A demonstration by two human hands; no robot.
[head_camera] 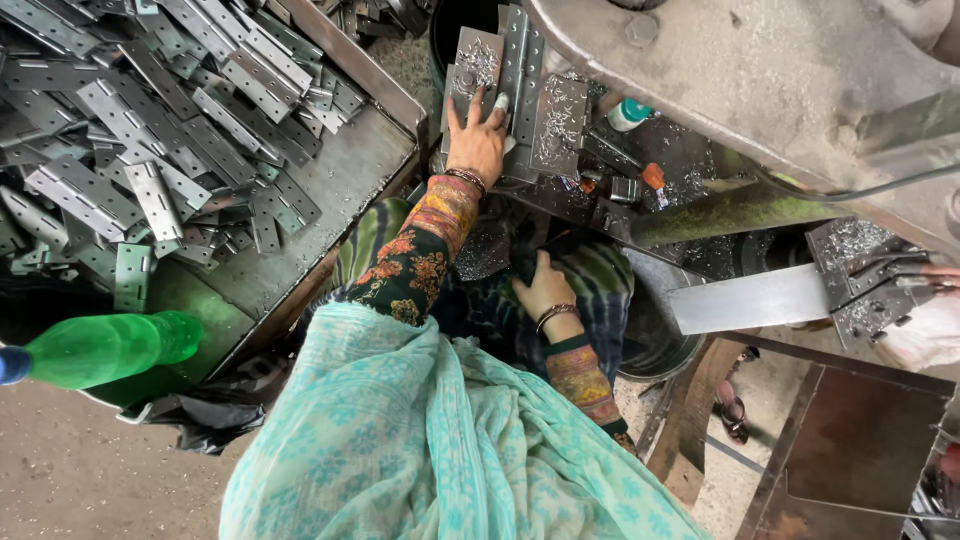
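My left hand (478, 140) reaches forward and lies flat, fingers spread, on a grey metal hinge plate (478, 58) dusted with shavings. More plates (558, 118) stand side by side just right of it on the machine bed. My right hand (545, 290) rests low on the striped cloth (600, 270) in my lap, fingers curled down into the folds; whether it holds anything is hidden. Both wrists wear bangles and patterned sleeves. A pale turquoise shawl (420, 440) covers my front.
A metal tray (340, 170) at left holds a heap of several grey hinges (120, 150). A green plastic bottle (110, 348) lies at its near corner. A big grey machine body (780, 70) fills the top right. Another person's hand (935, 275) works a clamp (870, 280) at the right edge.
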